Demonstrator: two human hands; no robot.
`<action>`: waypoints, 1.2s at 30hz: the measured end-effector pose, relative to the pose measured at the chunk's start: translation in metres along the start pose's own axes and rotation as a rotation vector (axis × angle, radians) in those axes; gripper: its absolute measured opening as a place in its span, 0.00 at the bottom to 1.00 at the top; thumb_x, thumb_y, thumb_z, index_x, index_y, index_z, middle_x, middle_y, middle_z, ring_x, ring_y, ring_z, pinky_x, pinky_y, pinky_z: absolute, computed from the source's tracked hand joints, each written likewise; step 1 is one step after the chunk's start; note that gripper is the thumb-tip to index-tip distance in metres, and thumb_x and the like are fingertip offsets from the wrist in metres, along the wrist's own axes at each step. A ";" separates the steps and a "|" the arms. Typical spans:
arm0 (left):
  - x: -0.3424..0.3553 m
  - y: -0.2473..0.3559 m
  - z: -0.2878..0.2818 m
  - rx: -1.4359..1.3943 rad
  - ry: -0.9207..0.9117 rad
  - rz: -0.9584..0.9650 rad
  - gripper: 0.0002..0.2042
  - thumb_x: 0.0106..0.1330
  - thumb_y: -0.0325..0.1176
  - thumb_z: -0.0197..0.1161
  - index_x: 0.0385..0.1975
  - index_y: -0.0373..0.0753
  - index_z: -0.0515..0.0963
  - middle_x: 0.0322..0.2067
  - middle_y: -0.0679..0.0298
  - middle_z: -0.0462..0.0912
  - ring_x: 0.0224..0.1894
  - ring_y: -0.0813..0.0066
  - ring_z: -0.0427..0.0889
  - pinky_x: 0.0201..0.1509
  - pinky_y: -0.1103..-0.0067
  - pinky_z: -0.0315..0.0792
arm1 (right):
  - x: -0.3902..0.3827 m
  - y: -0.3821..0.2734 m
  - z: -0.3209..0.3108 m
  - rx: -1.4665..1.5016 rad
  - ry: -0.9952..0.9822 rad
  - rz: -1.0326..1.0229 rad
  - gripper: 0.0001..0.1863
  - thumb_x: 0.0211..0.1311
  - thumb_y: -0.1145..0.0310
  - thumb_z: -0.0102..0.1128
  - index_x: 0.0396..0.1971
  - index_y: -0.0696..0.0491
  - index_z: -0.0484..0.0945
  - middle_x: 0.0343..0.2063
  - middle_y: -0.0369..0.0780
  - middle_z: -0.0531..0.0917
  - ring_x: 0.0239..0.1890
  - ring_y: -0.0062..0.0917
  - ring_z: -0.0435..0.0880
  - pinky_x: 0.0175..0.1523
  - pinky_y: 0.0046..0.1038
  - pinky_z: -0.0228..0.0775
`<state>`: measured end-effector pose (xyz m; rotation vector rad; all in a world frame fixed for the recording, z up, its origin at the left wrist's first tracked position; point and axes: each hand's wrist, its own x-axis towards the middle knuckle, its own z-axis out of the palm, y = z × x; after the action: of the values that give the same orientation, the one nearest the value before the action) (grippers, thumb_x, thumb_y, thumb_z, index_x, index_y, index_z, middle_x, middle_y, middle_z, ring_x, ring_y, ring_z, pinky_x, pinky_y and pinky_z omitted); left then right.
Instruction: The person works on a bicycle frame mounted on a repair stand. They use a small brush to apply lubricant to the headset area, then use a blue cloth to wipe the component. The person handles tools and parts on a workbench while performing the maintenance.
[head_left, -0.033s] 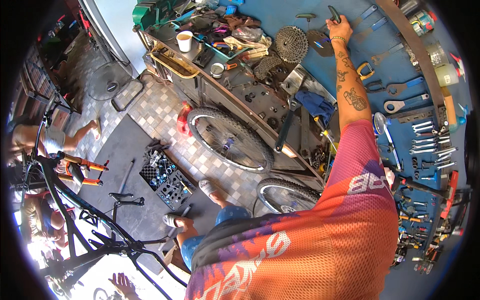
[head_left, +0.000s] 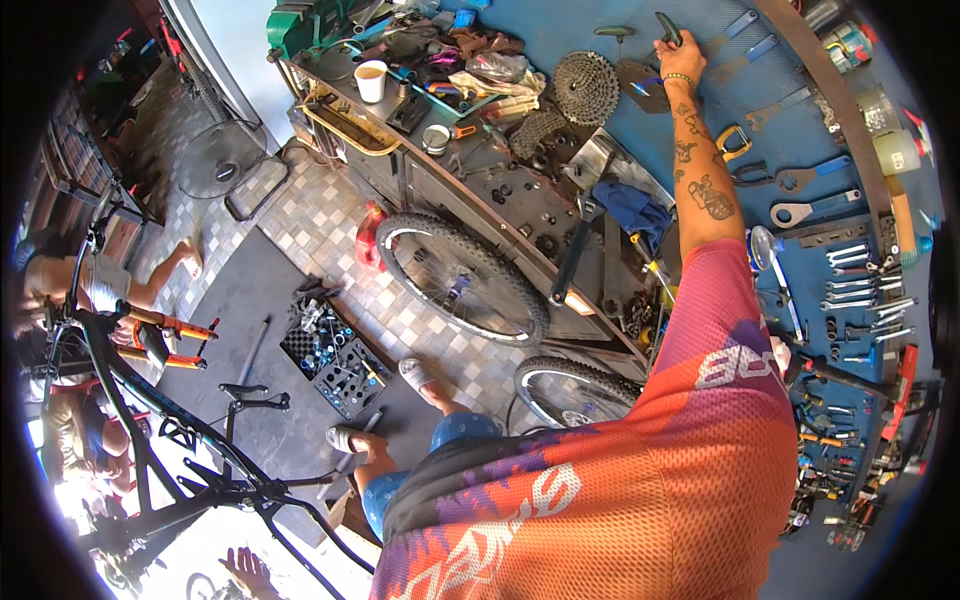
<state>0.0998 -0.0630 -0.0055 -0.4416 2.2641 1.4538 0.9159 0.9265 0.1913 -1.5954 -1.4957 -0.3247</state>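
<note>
My right hand (head_left: 681, 60) reaches out to the blue tool board (head_left: 715, 115), with its fingers closed around the dark handle of a T-handle tool (head_left: 668, 28). A similar T-handle tool (head_left: 613, 32) hangs just left of it. Below those hang a large bicycle cassette (head_left: 585, 88) and a dark round disc (head_left: 640, 85), partly covered by my wrist. At the lower left edge, against bright glare, my left hand (head_left: 248, 572) has its fingers spread and holds nothing; it is near the black bicycle frame (head_left: 200, 430).
A cluttered workbench (head_left: 420, 165) carries a white cup (head_left: 371, 82), rags and loose parts. Two wheels (head_left: 460, 285) lean against it. On the dark mat (head_left: 235, 310) lie a tray of small parts (head_left: 345, 375) and a crank (head_left: 250, 398). Another person (head_left: 105, 275) is at far left.
</note>
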 end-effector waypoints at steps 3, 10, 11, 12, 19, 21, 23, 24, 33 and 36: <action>-0.020 -0.012 -0.020 -0.034 0.008 -0.034 0.38 0.77 0.64 0.36 0.72 0.37 0.64 0.71 0.42 0.66 0.72 0.43 0.66 0.79 0.52 0.51 | 0.003 0.017 0.010 0.021 -0.019 -0.005 0.22 0.53 0.62 0.80 0.46 0.51 0.84 0.36 0.41 0.91 0.42 0.38 0.91 0.50 0.40 0.83; -0.056 -0.022 -0.044 -0.074 0.015 -0.019 0.34 0.76 0.63 0.48 0.66 0.38 0.72 0.61 0.51 0.76 0.64 0.54 0.75 0.72 0.60 0.64 | 0.028 0.020 0.019 0.069 -0.180 -0.334 0.15 0.62 0.67 0.74 0.46 0.53 0.81 0.30 0.38 0.90 0.32 0.23 0.91 0.43 0.31 0.83; -0.060 -0.018 -0.036 -0.058 0.031 -0.002 0.32 0.74 0.61 0.55 0.62 0.39 0.77 0.55 0.57 0.82 0.59 0.61 0.81 0.68 0.64 0.72 | 0.031 0.020 0.015 0.061 -0.208 -0.307 0.15 0.62 0.67 0.74 0.46 0.52 0.81 0.31 0.37 0.90 0.33 0.23 0.91 0.44 0.31 0.83; -0.062 -0.016 -0.031 -0.031 0.035 0.009 0.35 0.72 0.66 0.55 0.64 0.40 0.76 0.56 0.55 0.79 0.59 0.59 0.80 0.67 0.64 0.73 | 0.034 0.021 0.015 0.093 -0.260 -0.297 0.17 0.62 0.66 0.74 0.50 0.49 0.81 0.32 0.37 0.91 0.35 0.24 0.92 0.43 0.32 0.83; -0.058 0.006 -0.003 0.040 0.014 -0.002 0.34 0.71 0.68 0.57 0.62 0.43 0.77 0.52 0.58 0.81 0.53 0.64 0.82 0.62 0.64 0.75 | 0.012 0.015 -0.002 -0.262 -0.147 -0.596 0.12 0.67 0.65 0.68 0.48 0.47 0.82 0.33 0.39 0.89 0.32 0.32 0.90 0.39 0.33 0.81; -0.056 0.007 -0.007 0.071 -0.015 0.015 0.34 0.71 0.68 0.56 0.62 0.44 0.78 0.50 0.59 0.81 0.52 0.64 0.82 0.62 0.62 0.74 | 0.007 -0.005 -0.014 -0.425 -0.126 -0.662 0.15 0.64 0.67 0.67 0.50 0.51 0.83 0.46 0.48 0.85 0.49 0.39 0.84 0.53 0.39 0.76; -0.049 0.009 -0.001 0.107 -0.042 0.005 0.35 0.71 0.68 0.55 0.62 0.44 0.77 0.50 0.58 0.81 0.53 0.64 0.82 0.64 0.61 0.73 | 0.006 -0.003 -0.027 -0.576 -0.132 -0.631 0.19 0.61 0.68 0.65 0.54 0.51 0.83 0.56 0.53 0.79 0.62 0.45 0.75 0.64 0.46 0.68; -0.045 0.006 0.009 0.127 -0.059 -0.004 0.35 0.71 0.69 0.55 0.64 0.44 0.76 0.52 0.58 0.81 0.56 0.63 0.81 0.65 0.61 0.72 | 0.010 0.002 -0.034 -0.645 -0.139 -0.574 0.22 0.60 0.68 0.63 0.56 0.49 0.82 0.61 0.55 0.75 0.67 0.47 0.69 0.67 0.48 0.63; -0.045 -0.011 0.029 0.079 -0.079 0.009 0.29 0.74 0.61 0.56 0.58 0.41 0.77 0.41 0.56 0.83 0.44 0.64 0.85 0.49 0.66 0.79 | -0.210 -0.056 -0.060 0.254 -0.584 -0.330 0.07 0.69 0.64 0.64 0.42 0.49 0.84 0.35 0.41 0.88 0.38 0.34 0.90 0.41 0.32 0.80; -0.056 -0.023 0.038 0.062 -0.067 0.021 0.28 0.74 0.60 0.57 0.57 0.40 0.77 0.39 0.57 0.82 0.42 0.64 0.85 0.47 0.67 0.79 | -0.287 -0.058 0.034 0.418 -0.695 -0.214 0.08 0.63 0.70 0.71 0.40 0.54 0.83 0.32 0.42 0.88 0.36 0.32 0.90 0.41 0.33 0.81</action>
<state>0.1657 -0.0350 -0.0096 -0.3466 2.2608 1.3827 0.7835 0.7538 -0.0077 -1.2575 -2.0924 0.4566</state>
